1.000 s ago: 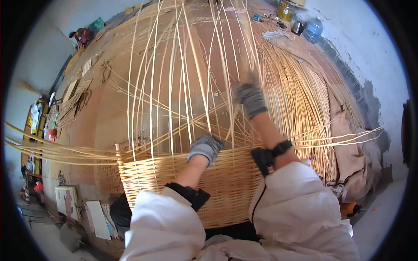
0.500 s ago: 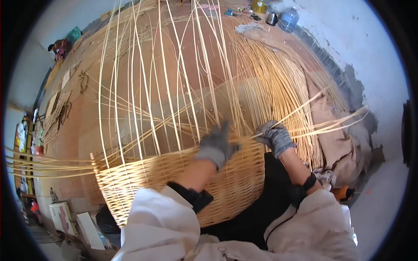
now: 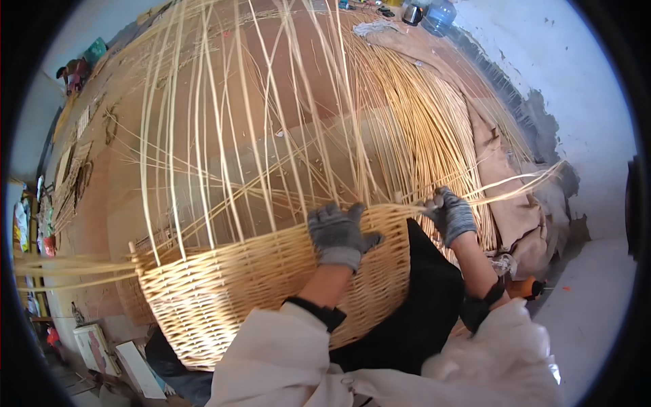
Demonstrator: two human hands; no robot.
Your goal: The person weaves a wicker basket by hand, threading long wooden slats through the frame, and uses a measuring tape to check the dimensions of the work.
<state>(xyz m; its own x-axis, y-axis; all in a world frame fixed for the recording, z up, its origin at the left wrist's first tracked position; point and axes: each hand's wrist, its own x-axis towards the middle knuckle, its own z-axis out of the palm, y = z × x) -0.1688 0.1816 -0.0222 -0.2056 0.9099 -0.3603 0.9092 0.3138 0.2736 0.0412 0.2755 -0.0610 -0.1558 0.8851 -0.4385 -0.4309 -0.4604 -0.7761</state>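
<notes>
Half-woven pale wicker basket (image 3: 258, 285) sits at centre frame, tipped so its woven wall faces the camera and its open rim runs from 8 o'clock up to 3 o'clock. Long unwoven upright cane stakes (image 3: 224, 136) rise from the rim toward 12 o'clock, fanning and bending with the lens.

Left hand (image 3: 337, 234), in a grey knit glove, lies on the upper edge of the woven wall, just right of centre. Palm is pressed flat to the weave and the fingers are spread, curling over the rim among the stakes; no separate item is held in it.

Right hand (image 3: 449, 214), also grey-gloved, is at 3 o'clock from the left hand, just beyond the basket's right end. Its fingers are closed around thin loose weaving strands (image 3: 515, 186), which run out toward 2 o'clock. How tightly it pinches cannot be told.

Both forearms enter from 6 o'clock in white sleeves (image 3: 285, 359) with dark cuffs. A black cloth (image 3: 413, 312) shows between basket and body.

A large bundle of straight pale cane rods (image 3: 420, 115) lies on the brown floor at 1 o'clock, behind the basket. A clear plastic water bottle (image 3: 439, 15) stands at the top edge. An orange-handled tool (image 3: 525, 288) lies near the right elbow at 4 o'clock.
</notes>
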